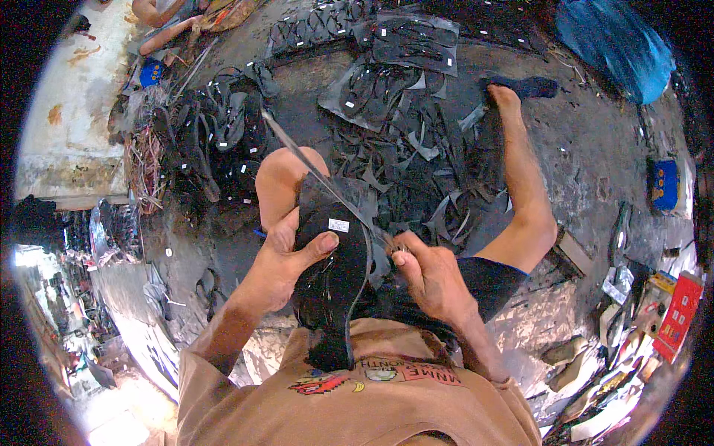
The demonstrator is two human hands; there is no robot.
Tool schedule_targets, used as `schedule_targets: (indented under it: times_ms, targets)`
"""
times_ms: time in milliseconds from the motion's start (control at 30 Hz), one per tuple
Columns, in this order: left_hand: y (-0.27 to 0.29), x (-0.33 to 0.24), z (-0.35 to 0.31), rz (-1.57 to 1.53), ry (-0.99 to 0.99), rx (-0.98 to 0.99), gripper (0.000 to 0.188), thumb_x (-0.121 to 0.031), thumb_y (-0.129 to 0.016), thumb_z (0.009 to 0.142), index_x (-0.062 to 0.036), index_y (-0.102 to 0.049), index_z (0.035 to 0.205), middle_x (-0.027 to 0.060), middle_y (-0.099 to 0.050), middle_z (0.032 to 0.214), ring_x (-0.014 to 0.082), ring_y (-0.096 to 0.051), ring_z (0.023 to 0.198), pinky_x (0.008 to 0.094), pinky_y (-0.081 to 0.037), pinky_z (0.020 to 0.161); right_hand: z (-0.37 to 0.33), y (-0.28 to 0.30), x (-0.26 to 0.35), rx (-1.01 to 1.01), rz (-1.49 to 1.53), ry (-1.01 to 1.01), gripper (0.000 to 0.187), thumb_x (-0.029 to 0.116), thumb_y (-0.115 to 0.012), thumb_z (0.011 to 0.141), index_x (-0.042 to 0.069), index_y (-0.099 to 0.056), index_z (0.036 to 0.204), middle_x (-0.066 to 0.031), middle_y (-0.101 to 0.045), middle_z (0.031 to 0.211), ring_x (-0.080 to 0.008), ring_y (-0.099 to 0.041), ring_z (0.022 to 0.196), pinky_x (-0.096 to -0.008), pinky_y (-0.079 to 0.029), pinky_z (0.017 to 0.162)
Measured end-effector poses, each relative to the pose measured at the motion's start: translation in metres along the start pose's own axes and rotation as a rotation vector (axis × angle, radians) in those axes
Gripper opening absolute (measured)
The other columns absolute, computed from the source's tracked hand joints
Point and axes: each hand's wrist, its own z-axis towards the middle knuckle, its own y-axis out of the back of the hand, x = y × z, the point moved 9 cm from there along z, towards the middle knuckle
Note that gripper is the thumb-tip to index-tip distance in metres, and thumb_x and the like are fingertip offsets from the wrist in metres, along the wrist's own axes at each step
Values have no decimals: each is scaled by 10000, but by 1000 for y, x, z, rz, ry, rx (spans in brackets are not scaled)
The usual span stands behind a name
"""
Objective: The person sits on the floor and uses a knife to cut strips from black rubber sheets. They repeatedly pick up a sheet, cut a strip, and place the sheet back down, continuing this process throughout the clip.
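My left hand (288,249) grips a black rubber sole piece (327,204) by its left edge, thumb on top near a small white label. The piece rests over my bent leg. In my right hand (431,276) is a long, thin knife (316,171), its grey blade slanting up and left across the piece. A narrow black strip (363,286) curves along the right edge of the piece and hangs down toward my shirt. Whether the strip is fully separate from the piece cannot be made out. My right fingers hide the handle.
Dark offcuts (416,163) lie heaped on the floor ahead. Black sandal soles (230,119) pile up at the left, and labelled dark sheets (416,41) lie farther off. A blue plastic bag (617,48) is at the far right. Another person's arm (167,33) shows at upper left.
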Motion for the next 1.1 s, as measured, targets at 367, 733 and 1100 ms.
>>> schedule_targets:
  times_ms: [367, 733, 1100]
  targets:
    - [-18, -14, 11, 285, -28, 76, 495, -224, -750, 979, 1, -546, 1370, 64, -684, 1210, 143, -638, 1101, 310, -515, 981, 76, 52, 51, 235, 34, 250, 527, 416, -467, 1091, 117, -458, 1525, -194, -643, 759, -372, -661, 720, -456, -506, 702]
    - [-32, -37, -1, 14, -306, -22, 577, -252, -690, 943, -12, -510, 1436, 111, -677, 1236, 255, -666, 1116, 370, -528, 995, 67, 105, -71, -701, 200, -29, 545, 370, -512, 1089, 13, -448, 1495, -47, -603, 731, -137, -534, 560, -309, -430, 535]
    - [5, 5, -13, -265, -91, -201, 428, -283, -672, 952, -47, -592, 1301, 81, -711, 1145, 183, -731, 920, 315, -614, 815, -86, -26, 3, -178, 123, -43, 225, 253, -524, 1058, 73, -615, 1158, -212, -667, 768, -413, -689, 701, -489, -518, 624]
